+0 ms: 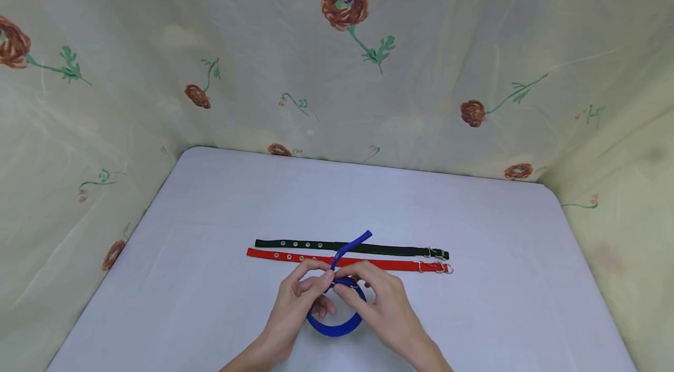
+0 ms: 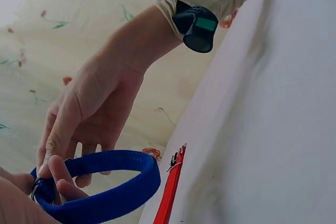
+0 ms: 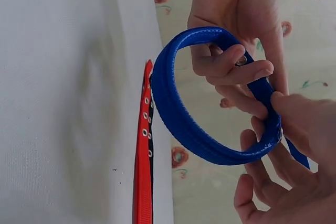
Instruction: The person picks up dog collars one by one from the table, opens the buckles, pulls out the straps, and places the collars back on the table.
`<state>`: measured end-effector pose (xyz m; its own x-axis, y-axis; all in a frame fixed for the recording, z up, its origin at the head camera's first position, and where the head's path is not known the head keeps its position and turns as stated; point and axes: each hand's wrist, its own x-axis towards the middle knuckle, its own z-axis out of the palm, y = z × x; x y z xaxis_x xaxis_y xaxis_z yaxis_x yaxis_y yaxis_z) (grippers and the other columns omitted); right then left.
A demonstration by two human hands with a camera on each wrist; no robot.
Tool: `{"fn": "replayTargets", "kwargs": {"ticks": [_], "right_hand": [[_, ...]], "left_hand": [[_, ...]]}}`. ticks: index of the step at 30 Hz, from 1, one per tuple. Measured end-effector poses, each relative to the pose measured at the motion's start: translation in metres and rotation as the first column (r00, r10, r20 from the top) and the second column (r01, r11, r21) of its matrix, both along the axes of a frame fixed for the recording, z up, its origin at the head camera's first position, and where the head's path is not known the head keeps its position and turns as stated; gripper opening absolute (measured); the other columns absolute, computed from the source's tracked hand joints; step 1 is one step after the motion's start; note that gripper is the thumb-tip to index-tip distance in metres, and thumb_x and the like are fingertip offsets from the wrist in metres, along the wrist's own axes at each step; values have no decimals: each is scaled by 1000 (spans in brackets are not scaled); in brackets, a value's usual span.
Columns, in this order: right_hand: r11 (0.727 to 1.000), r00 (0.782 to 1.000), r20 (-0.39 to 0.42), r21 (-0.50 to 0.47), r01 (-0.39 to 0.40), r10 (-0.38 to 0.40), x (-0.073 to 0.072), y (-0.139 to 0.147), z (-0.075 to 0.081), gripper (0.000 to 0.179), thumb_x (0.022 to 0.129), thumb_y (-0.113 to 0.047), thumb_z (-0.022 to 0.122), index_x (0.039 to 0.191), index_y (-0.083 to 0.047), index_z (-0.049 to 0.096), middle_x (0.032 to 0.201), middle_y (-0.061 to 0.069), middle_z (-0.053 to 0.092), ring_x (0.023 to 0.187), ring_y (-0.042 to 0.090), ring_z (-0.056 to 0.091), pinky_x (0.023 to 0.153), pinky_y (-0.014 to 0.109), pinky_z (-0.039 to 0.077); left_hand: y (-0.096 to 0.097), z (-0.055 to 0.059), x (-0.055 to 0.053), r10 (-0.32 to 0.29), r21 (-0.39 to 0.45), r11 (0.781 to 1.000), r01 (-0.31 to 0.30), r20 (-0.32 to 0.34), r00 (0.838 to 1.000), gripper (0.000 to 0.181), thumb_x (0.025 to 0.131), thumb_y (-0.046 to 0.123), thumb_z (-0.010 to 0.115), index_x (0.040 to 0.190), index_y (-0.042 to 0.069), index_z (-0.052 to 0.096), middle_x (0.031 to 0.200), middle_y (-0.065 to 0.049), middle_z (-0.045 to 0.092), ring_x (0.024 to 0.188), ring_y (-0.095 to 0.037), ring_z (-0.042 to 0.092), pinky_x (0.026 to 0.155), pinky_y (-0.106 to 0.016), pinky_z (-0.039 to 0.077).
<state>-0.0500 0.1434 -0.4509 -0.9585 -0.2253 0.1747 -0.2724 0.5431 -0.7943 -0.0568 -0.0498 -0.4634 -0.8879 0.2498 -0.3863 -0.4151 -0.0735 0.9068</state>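
Observation:
A blue collar (image 1: 334,330) is bent into a loop and held above the table between both hands. My left hand (image 1: 288,309) pinches the strap near where it overlaps, its other fingers inside the loop. With thumb and fingers my right hand (image 1: 384,300) pinches the collar by its metal buckle (image 3: 280,132). The strap's free end (image 1: 361,238) sticks out past the fingers, up and to the right in the head view. In the right wrist view a metal eyelet (image 3: 241,61) shows beside the left fingers. Fingers partly hide the buckle in the head view.
Beyond the hands a red collar (image 1: 389,264) and a black collar (image 1: 389,250) lie flat, side by side, with eyelets at left and buckles at right. They rest on a white table (image 1: 158,278). Flower-patterned cloth (image 1: 411,68) hangs around the back and sides.

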Motion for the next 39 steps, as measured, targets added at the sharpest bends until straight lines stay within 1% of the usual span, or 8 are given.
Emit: {"fn": "replayTargets", "kwargs": {"ticks": [3,6,10,15,19,26,33,39], "right_hand": [[1000,996,-92,-19,6,-8,-1,1,-1,19,97,-27,81,115,-30,77,107,-18,78,98,1,73,82,27,62],[999,987,-154,-32,30,-34,-2,4,-2,20,95,-23,83,114,-28,78,105,-16,80,93,1,72,78,28,61],[997,983,-167,-36,72,-77,-3,7,-1,22,94,-20,84,115,-28,78,104,-15,80,91,1,72,79,28,60],[995,983,-155,-38,93,-98,-3,8,1,22,94,-19,84,114,-27,78,104,-15,81,92,2,72,79,29,59],[995,983,-157,-46,87,-93,-3,8,1,22,94,-19,84,114,-27,78,105,-15,81,93,2,72,78,29,58],[993,979,-172,-49,103,-110,-2,6,2,20,94,-19,84,112,-27,79,103,-14,81,91,2,71,78,25,56],[989,975,-167,-45,139,-145,1,4,4,17,94,-20,85,108,-27,79,99,-16,80,89,0,68,78,24,53],[988,976,-157,-52,147,-154,1,2,6,17,93,-18,85,108,-25,78,98,-14,80,86,1,66,78,24,52]], "left_hand": [[0,-1,1,-24,-32,999,23,-45,999,53,104,52,68,139,14,56,100,-5,79,79,-17,72,76,-26,55],[-1,-1,3,-67,-102,993,54,-133,989,52,106,49,65,142,14,52,114,-14,77,84,-16,73,78,-26,57],[-1,2,7,-114,-181,981,69,-246,963,45,110,36,64,144,12,50,121,-21,74,92,-15,75,82,-21,58],[0,6,9,-112,-208,977,52,-292,950,39,111,31,62,143,10,53,117,-22,74,99,-12,75,86,-17,57],[0,6,9,-100,-197,979,44,-280,955,40,110,35,63,141,10,57,110,-19,73,96,-14,72,85,-18,56],[0,5,8,-83,-212,977,38,-210,974,42,109,41,65,137,9,65,89,0,56,76,-10,55,66,-20,43],[-1,6,7,-62,-271,962,20,-149,987,41,104,50,69,121,12,69,77,3,52,72,-13,50,62,-22,38],[-2,4,5,-32,-277,961,3,-99,995,44,101,56,70,106,13,62,71,4,48,70,-15,49,63,-25,38]]}}
